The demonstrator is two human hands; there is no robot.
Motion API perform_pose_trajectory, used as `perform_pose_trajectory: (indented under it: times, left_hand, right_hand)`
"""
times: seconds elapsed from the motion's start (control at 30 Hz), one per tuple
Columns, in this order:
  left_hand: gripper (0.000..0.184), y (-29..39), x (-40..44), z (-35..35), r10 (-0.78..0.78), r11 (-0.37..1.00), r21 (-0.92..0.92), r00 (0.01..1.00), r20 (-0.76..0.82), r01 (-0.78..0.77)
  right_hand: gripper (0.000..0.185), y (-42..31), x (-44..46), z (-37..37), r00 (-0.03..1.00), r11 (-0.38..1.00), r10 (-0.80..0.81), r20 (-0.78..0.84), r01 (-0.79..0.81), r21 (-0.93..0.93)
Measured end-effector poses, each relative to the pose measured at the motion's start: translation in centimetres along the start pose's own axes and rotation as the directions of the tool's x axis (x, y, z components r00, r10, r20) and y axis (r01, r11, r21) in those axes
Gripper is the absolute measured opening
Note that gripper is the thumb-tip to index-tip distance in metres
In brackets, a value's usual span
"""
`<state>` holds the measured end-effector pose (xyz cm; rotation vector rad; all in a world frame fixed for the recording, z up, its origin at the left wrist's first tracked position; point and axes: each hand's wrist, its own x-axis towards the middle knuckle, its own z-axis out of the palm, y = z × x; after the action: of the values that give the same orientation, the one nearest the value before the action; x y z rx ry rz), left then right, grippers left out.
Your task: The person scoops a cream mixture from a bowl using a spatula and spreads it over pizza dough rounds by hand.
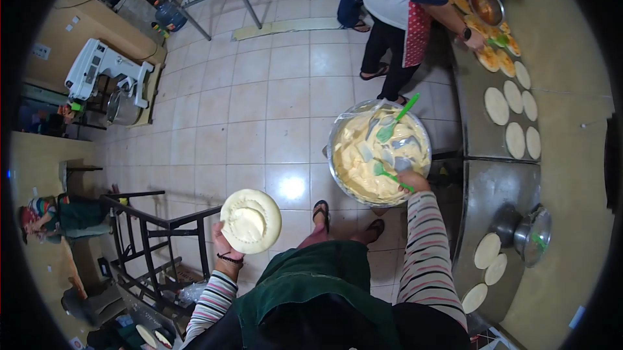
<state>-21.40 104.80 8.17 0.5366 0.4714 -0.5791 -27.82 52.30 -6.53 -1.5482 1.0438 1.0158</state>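
Observation:
My left hand [222, 241] holds up a pale round dough base [270, 208], its fingers closed on the edge. A patch of cream [250, 222] lies in its middle, inside a ring of small dents. My right hand [414, 182] is wrapped round the handle of a green spatula [391, 176], whose blade sits in the cream-coloured filling [354, 155]. That filling is in a large metal bowl [331, 158], smeared up the sides. A second green spatula [407, 107] leans in the same bowl, its handle over the far rim.
On the right, a metal counter [477, 187] bears several flat dough rounds [497, 106] and metal bowls [540, 256]. A co-worker [392, 12] bends over orange-topped rounds [488, 59] at its far end. Left stand a black metal frame [170, 223] and a white mixer [97, 67].

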Motion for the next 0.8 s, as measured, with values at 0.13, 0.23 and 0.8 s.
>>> perform_pose_trajectory:
  times: [0.13, 0.23, 0.8]
  left_hand:
    - [0.058, -1.1, 3.4, 4.0, -0.021, 0.999, -0.036, 0.995, 0.096, 0.024]
    - [0.056, -3.0, 7.1, 5.2, -0.030, 0.999, -0.013, 0.996, 0.087, 0.031]
    - [0.046, -17.1, 12.0, 21.8, -0.450, 0.854, -0.011, 0.748, 0.487, 0.521]
  right_hand:
    - [0.027, 6.0, -6.2, 1.6, 0.981, 0.778, -0.181, 0.072, 0.098, 0.621]
    - [0.031, 8.5, -9.5, 2.9, 0.960, 0.638, -0.280, 0.010, 0.178, 0.749]
    - [0.033, 0.9, -34.5, 11.4, 0.247, 0.708, -0.679, -0.691, 0.469, -0.528]
